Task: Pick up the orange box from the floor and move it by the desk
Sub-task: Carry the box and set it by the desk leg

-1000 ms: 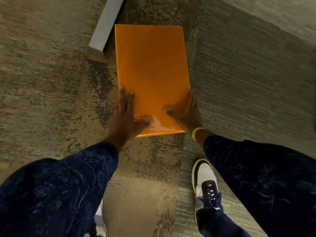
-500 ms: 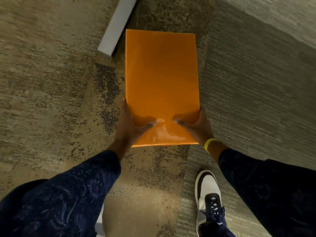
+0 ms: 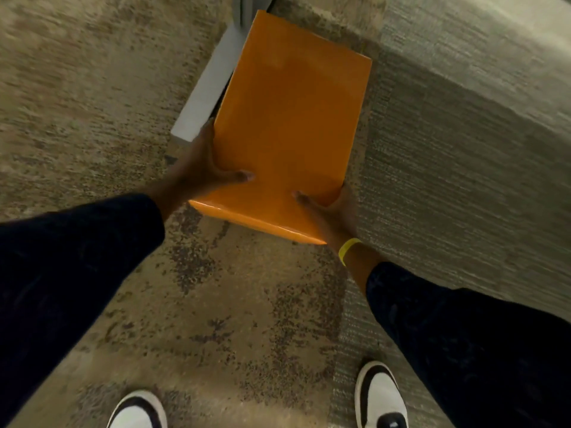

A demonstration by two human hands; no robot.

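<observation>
Orange box (image 3: pixel 290 118) clamped at its near corners by left hand (image 3: pixel 197 174) and right hand (image 3: pixel 332 211), thumbs on top; held over carpet (image 3: pixel 92 88), far end overlapping grey desk foot (image 3: pixel 210 88).

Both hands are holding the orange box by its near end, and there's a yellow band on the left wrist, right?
Not quite. The head view shows both the left hand and right hand gripping the orange box at its near end, but the yellow band is on the right wrist.
</observation>
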